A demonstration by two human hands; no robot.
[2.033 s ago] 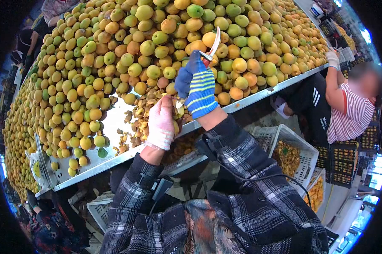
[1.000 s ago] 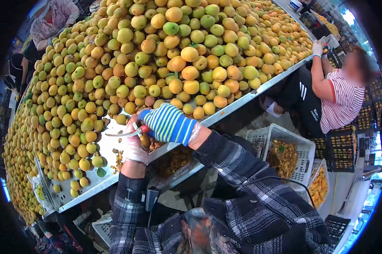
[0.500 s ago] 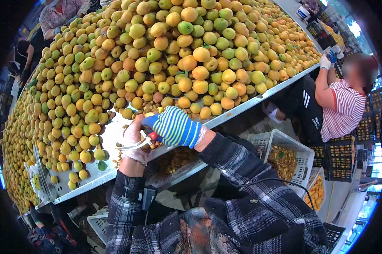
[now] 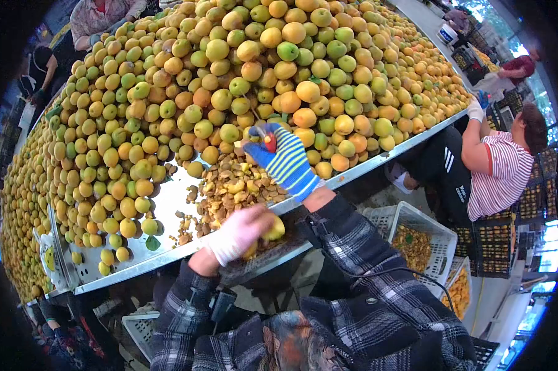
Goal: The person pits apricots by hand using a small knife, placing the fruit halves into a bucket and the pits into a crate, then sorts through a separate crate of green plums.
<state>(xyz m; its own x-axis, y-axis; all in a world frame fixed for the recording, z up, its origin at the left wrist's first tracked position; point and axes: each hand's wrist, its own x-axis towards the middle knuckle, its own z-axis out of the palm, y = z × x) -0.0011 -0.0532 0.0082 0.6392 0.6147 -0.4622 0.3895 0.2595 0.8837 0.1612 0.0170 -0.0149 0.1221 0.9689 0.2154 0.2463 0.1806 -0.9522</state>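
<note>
Loose fruit (image 4: 123, 254): lies near the metal rim (image 4: 130, 270); a sleeve brushing past could knock it over the edge.
Brown scraps (image 4: 229, 185): heaped against the fruit pile (image 4: 198, 99); a sideways sweep of either hand could push scraps off the table or bury good flesh among them.
Yellow fruit (image 4: 274, 229): on the near side of the rim, at the left hand's fingertips; a loose or hurried grip could let it drop wide.
Red-handled knife (image 4: 270, 143): its blade is hard to make out; if the hands close together quickly, it could nick the left glove, and juice could make the handle slip.
Left hand (image 4: 245, 234): white-gloved and motion-blurred, fingers reaching toward the yellow fruit; I cannot tell whether they grip it or how far they are open.
Right hand (image 4: 286, 162): striped-gloved, curled firmly round the knife handle, above the scraps and near the pile.
</note>
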